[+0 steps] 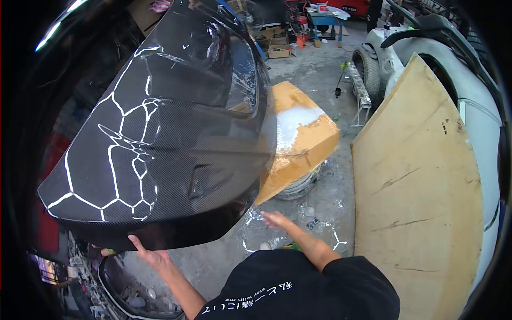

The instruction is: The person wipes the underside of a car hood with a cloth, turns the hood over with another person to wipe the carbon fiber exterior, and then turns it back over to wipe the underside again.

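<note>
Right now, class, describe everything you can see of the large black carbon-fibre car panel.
The large black carbon-fibre car panel shows a fine glossy weave that reflects bright white lines. It is broad and curved, with a recessed opening in its upper part and a small vent lower down. It is held tilted above the concrete floor. The left hand supports its lower edge; the right hand is open, just clear of it.

Hood (170, 133) lies left, mold (301, 138) behind it, board (418, 192) right.
</note>
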Demonstrator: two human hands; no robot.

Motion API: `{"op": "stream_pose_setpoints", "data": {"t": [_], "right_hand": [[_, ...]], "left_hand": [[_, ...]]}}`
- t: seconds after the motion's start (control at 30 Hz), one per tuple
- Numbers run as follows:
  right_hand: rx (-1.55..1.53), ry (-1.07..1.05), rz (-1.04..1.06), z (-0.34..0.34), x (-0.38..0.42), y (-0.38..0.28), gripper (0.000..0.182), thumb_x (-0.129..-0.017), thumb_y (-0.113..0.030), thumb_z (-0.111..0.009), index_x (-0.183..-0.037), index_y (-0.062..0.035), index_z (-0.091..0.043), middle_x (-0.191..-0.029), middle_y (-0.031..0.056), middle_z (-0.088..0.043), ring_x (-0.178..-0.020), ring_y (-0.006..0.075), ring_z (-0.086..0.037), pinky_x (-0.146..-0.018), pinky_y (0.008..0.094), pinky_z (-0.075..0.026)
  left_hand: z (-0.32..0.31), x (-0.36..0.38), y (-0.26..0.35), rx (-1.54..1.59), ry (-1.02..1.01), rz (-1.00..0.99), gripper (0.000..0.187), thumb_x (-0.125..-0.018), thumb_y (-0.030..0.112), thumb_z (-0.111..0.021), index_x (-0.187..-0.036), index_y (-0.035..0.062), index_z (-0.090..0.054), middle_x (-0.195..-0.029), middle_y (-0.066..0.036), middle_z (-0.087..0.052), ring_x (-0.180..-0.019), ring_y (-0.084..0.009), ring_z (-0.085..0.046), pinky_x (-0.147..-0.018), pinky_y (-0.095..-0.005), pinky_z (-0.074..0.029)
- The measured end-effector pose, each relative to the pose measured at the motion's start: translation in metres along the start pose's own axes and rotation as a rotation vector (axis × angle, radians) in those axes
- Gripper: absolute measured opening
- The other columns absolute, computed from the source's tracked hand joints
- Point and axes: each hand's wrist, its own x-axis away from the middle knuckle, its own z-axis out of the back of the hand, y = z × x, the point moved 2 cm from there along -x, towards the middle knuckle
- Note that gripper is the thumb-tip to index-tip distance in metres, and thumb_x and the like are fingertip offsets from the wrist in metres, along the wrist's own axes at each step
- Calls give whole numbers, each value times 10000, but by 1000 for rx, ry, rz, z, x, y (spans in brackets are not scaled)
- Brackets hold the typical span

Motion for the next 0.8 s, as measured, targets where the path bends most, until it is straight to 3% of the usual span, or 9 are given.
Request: {"op": "stream_pose_setpoints", "data": {"t": [0.1, 0.17, 0.23, 0.3, 0.4, 0.43, 0.5, 0.57, 0.8], "right_hand": [[357, -72, 166, -18, -12, -29, 702, -904, -593, -611, -1251, 17, -623, -1108, 106, -698, -977, 231, -652, -844, 403, -550], [617, -22, 352, -3, -24, -19, 560, -921, -538, -616, -1088, -15, -724, -907, 56, -721, -789, 187, -659, -683, 353, -549], [575, 44, 414, 20, -19, 7, 482, -922, -490, -637, -976, -26, -758, -760, 41, -698, -668, 169, -633, -621, 318, -513], [378, 68, 227, 48, 4, 38, 420, -905, -421, -669, -972, -13, -744, -779, 60, -696, -672, 161, -635, -589, 308, -507], [420, 272, 160, 102, 36, 98, 364, -890, -357, -662, -954, -8, -742, -766, 70, -693, -629, 165, -633, -543, 324, -505], [302, 282, -64, 122, 43, 123, 340, -874, -329, -667, -924, 1, -736, -753, 81, -691, -584, 178, -630, -518, 332, -502], [442, 345, -42, 152, 76, 149, 300, -873, -298, -658, -897, -9, -737, -720, 75, -676, -513, 183, -601, -478, 330, -491], [219, 459, -46, 163, 109, 173, 266, -879, -270, -662, -861, -9, -709, -677, 77, -647, -461, 179, -561, -423, 335, -458], [148, 432, -260, 213, 109, 245, 249, -906, -224, -649, -804, 3, -637, -647, 93, -622, -454, 176, -551, -381, 338, -424]], "left_hand": [[-30, 13, 9, -41, 62, -42, 462, -942, 356, -681, -1214, -6, -593, -1106, -108, -653, -976, -249, -658, -871, -429, -579], [-30, 11, 9, -73, 91, -92, 477, -949, 346, -672, -1242, -18, -574, -1121, -120, -650, -975, -254, -663, -861, -430, -588], [-28, 7, 6, -85, 101, -182, 473, -954, 331, -667, -1249, -25, -563, -1117, -125, -647, -954, -253, -668, -847, -425, -592], [-19, 4, 7, -46, 81, -134, 465, -956, 311, -667, -1254, -28, -557, -1112, -126, -647, -949, -252, -669, -845, -415, -593], [-34, 12, 8, -16, 74, -103, 435, -956, 277, -669, -1245, -30, -562, -1112, -121, -650, -946, -252, -671, -827, -400, -595], [-35, 12, 9, -11, 84, -116, 435, -956, 277, -669, -1245, -30, -562, -1112, -121, -650, -946, -252, -671, -827, -400, -595], [-37, 9, 8, -47, 69, -134, 430, -955, 275, -669, -1238, -33, -566, -1125, -126, -652, -957, -253, -673, -824, -398, -595], [-39, 8, 7, -52, 53, -148, 418, -955, 273, -669, -1223, -34, -577, -1130, -131, -655, -949, -254, -678, -814, -392, -600], [-52, 9, 8, -45, 33, -147, 385, -950, 269, -674, -1175, -36, -602, -1093, -133, -664, -903, -252, -688, -778, -388, -616]]}}
